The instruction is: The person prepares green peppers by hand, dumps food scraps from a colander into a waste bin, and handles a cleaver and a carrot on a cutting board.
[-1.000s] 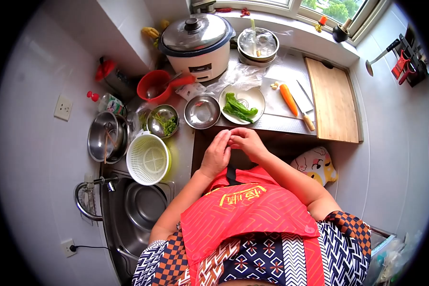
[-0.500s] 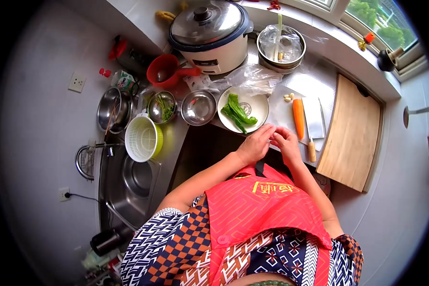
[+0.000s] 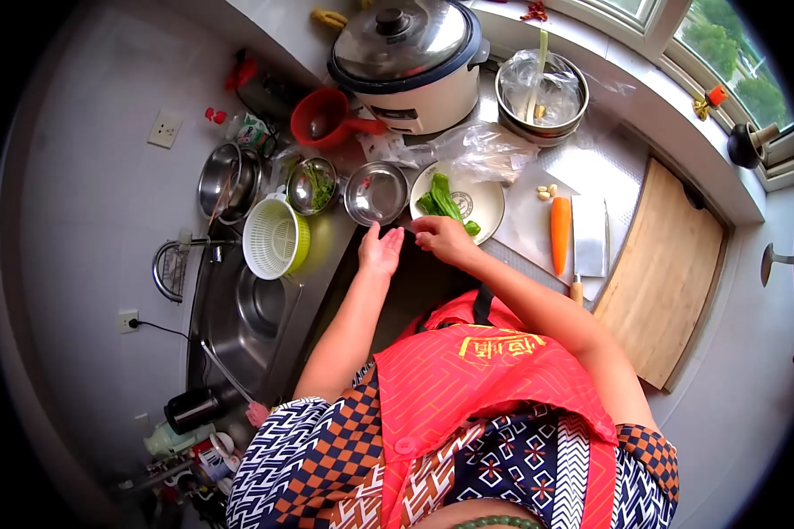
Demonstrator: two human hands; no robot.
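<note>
At the counter below the window, now has left hand and right hand parted, leaving the left free with fingers released beside the metal bowl, and curls the right's fingers, cannot tell whether around anything, near green peppers on the white plate.

at five o'clock in the view the apron is red with fine gold lines and yellow characters, and at seven the top mixes navy-and-white geometric patterns with orange-and-navy checks. the peppers at one are green, the dipper at eleven red, the cooker at twelve off-white with a navy rim. the board at three is tan.
</note>
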